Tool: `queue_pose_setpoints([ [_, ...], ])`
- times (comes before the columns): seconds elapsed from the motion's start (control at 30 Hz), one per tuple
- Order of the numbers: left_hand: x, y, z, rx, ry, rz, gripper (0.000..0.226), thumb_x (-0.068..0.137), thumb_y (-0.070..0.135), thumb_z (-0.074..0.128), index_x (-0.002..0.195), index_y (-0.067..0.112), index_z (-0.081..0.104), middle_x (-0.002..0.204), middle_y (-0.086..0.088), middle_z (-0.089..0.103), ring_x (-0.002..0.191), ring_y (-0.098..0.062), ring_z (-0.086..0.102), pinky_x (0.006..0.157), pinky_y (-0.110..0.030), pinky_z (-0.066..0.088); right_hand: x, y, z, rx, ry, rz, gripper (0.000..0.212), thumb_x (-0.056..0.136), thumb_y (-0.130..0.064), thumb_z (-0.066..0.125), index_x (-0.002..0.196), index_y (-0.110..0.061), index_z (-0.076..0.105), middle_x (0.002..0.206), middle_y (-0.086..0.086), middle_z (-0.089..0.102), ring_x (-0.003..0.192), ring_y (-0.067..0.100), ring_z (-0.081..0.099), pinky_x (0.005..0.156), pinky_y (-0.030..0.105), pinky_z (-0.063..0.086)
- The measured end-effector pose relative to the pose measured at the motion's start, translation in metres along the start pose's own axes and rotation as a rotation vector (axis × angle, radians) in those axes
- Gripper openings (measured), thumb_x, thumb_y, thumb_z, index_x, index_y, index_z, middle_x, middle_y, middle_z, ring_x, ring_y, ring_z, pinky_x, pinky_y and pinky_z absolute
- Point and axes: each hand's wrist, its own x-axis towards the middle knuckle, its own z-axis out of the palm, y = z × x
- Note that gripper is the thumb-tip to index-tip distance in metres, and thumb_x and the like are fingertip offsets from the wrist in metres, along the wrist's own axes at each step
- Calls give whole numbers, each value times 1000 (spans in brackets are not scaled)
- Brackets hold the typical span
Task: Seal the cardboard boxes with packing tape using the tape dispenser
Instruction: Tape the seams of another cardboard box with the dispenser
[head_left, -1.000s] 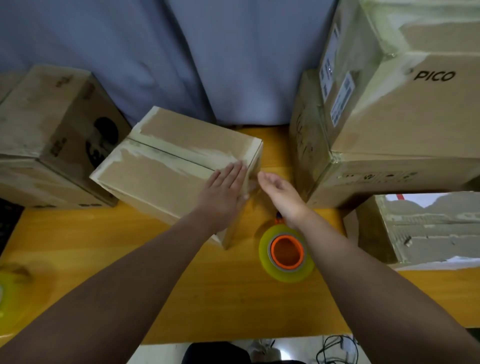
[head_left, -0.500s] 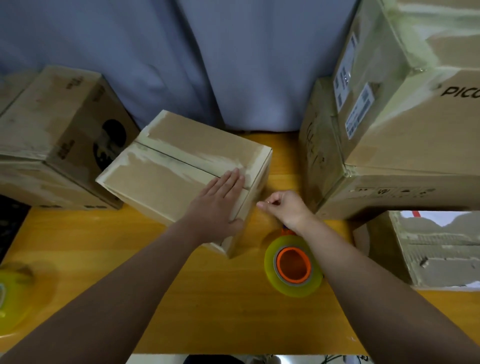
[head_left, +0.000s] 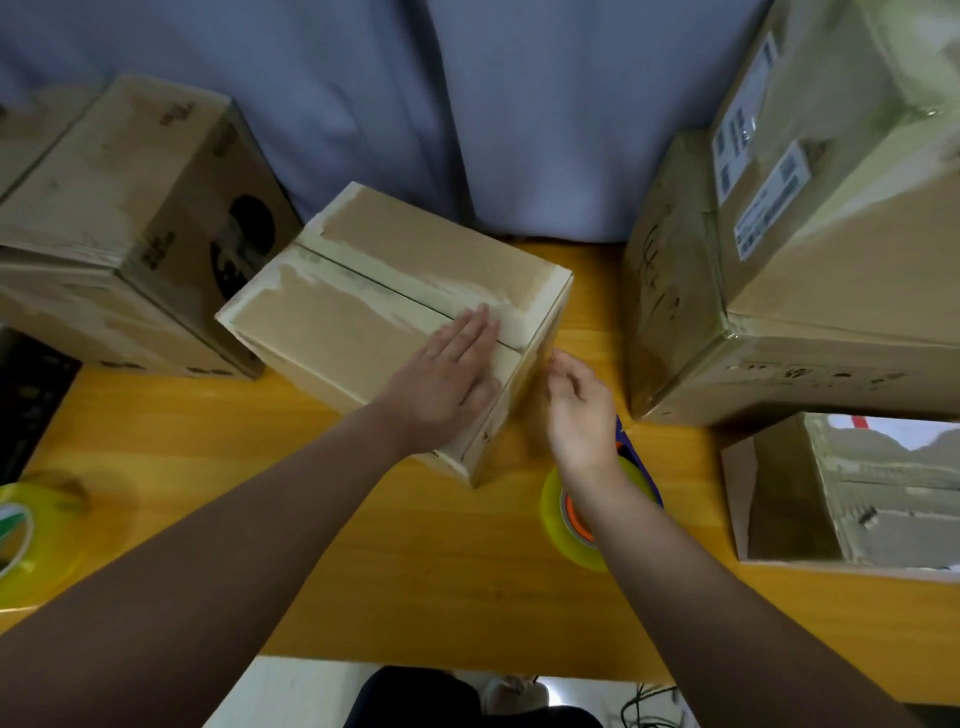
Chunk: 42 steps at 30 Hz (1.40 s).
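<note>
Head view. A box (head_left: 363, 317) is sitting skewed at the middle of the table (head_left: 415, 571), its two top flaps closed and meeting along a dark seam edged with pale tape residue. The left hand (head_left: 441, 387) is lying flat on the box top at the right end of the seam, its fingers (head_left: 475, 332) straight and pressed together, the thumb hanging over the top edge. The right hand (head_left: 579, 410) is hovering just beside the box's right end face, its fingers loosely curled with the tips near that face; motion blur is hiding whether they are pinching any tape. The dispenser (head_left: 555, 519), a yellow roll on an orange core with a blue part behind it, is resting on the table near the box's near corner, partly covered by the right wrist. A larger box (head_left: 130, 234) is standing to the left, stacked boxes (head_left: 831, 270) are rising at the right, and an open box (head_left: 779, 493) is lying in front of them. A second roll (head_left: 23, 525) is showing at the left edge, and a blue curtain (head_left: 493, 104) is hanging behind the table.
</note>
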Motion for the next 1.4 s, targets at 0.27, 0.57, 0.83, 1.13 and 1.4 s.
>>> queue_pose_setpoints([
  [0.27,-11,3,4,183,-10,-118,84,77,58,-16,152,21,-4,160,0,-9,146,-14,-13,117,-33,-9,-13,-13,60,345,-175,459,105,62,-92,31,149,-33,26,148,7,42,130,28,47,106,50,39],
  [0.57,-7,19,-2,273,-146,-159,102,85,67,43,150,10,-11,157,-13,-19,144,-31,-18,117,-48,-9,38,-34,20,122,-81,343,70,94,-67,19,150,-25,29,150,0,36,136,23,36,108,41,29],
  [0.83,-32,-3,-11,381,-237,60,93,90,48,46,150,11,-14,156,-10,-24,143,-26,-22,117,-42,-12,65,-49,-33,-840,-384,-250,63,93,-56,46,149,-41,21,154,13,25,141,33,27,112,47,30],
  [1.13,-68,-10,7,432,-59,-62,82,85,63,24,151,22,-3,157,-7,2,143,-40,11,112,-56,18,-14,8,-43,-569,-372,-400,48,100,-39,44,147,-30,35,141,0,47,129,13,45,104,28,38],
  [1.4,-48,4,22,526,-24,84,69,89,54,1,145,18,-21,152,-4,-22,141,-40,-14,115,-45,-6,4,75,-82,-837,-260,265,92,82,-16,69,152,-15,9,129,15,50,118,36,52,95,46,48],
])
